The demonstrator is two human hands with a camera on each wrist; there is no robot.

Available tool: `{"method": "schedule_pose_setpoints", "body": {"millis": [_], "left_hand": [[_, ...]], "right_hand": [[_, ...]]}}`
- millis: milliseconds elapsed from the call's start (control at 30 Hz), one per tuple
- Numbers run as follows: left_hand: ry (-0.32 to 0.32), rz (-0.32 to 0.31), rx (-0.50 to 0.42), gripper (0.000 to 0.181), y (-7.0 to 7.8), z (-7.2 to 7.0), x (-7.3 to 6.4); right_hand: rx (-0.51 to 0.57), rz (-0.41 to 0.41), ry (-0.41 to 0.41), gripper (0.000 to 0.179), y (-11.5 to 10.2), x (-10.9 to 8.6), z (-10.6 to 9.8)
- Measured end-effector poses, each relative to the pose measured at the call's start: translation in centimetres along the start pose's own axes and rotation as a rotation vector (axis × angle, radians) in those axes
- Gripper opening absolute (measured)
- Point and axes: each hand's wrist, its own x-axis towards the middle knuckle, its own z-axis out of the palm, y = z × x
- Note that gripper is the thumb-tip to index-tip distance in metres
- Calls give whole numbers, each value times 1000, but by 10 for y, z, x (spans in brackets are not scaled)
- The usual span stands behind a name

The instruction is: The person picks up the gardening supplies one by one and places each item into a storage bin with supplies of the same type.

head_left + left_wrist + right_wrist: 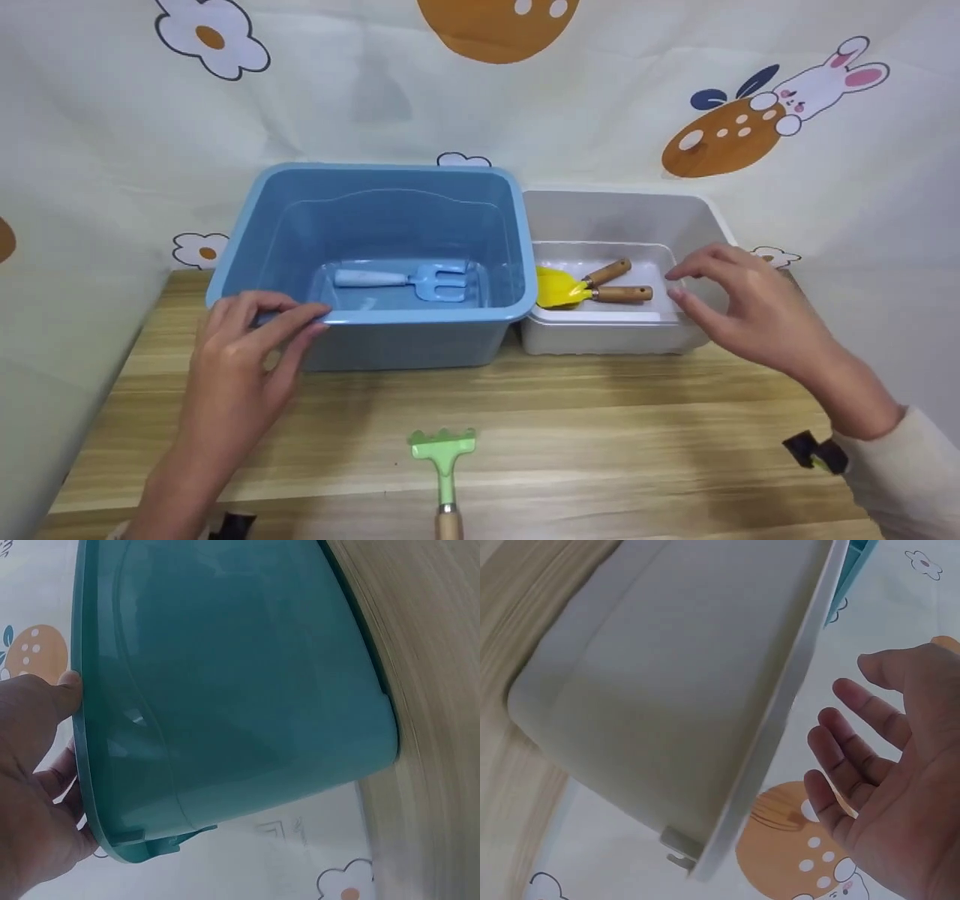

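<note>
My left hand [244, 352] grips the front-left rim of a blue plastic bin [405, 341], thumb and fingers around the edge. In the left wrist view, the thumb [69, 690] touches the rim, and some fingertips are hidden behind it. A light blue hand fork [401, 280] lies inside that bin. My right hand [757, 307] hovers over the right end of a white bin [615, 341], its fingers loosely bent and holding nothing. The right wrist view shows a gap between the fingers and that rim. Inside the white bin lie two wooden-handled tools [562, 287] with yellow metal heads.
A small green rake [444, 454] with a wooden handle lies on the wood-grain table [600, 435] in front of the bins, its handle cut off by the frame. A printed cloth [600, 90] hangs behind and at the sides. The bins stand side by side.
</note>
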Motion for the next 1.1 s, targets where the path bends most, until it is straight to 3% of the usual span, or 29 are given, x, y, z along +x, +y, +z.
{"method": "schedule_pose_setpoints", "body": {"millis": [200, 433, 833, 1100], "left_hand": [[4, -9, -41, 23, 0, 1, 0], [3, -1, -37, 23, -2, 2, -1], [35, 22, -42, 22, -4, 3, 0], [11, 5, -11, 23, -3, 3, 0]], "right_hand": [[-12, -42, 143, 20, -3, -27, 17], [27, -20, 270, 18, -1, -44, 28], [74, 59, 348, 15, 0, -51, 41], [73, 108, 389, 20, 2, -53, 48]]}}
